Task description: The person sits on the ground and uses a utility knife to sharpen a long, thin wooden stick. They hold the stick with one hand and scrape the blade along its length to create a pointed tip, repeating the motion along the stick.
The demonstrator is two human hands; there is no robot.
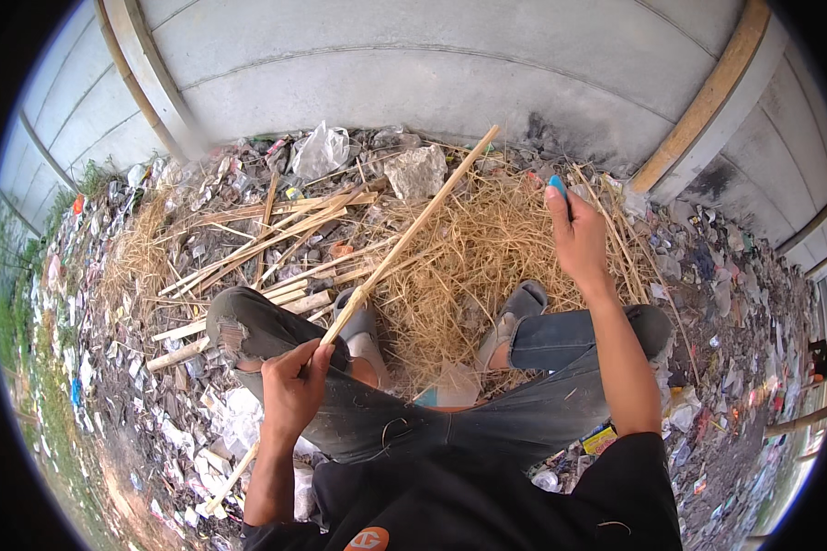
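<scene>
My left hand (292, 390) is closed around a long pale bamboo strip (412, 234). The strip slants from below my left forearm up across my legs, its far end near the wall. In my right hand (581, 237), raised over the straw at the right, is a small blue-and-black tool (558, 186). Only its blue end and a dark part show between the fingers; its exact kind is hidden. The tool is apart from the strip. Thin straw-like shavings (459, 266) lie heaped between and beyond my sandalled feet.
Several cut bamboo strips (257, 243) lie across each other at the left. A pale rock (416, 172) and a clear plastic bag (322, 151) sit near the grey panel wall (413, 92). Wooden posts (708, 92) lean there. Litter covers the ground on both sides.
</scene>
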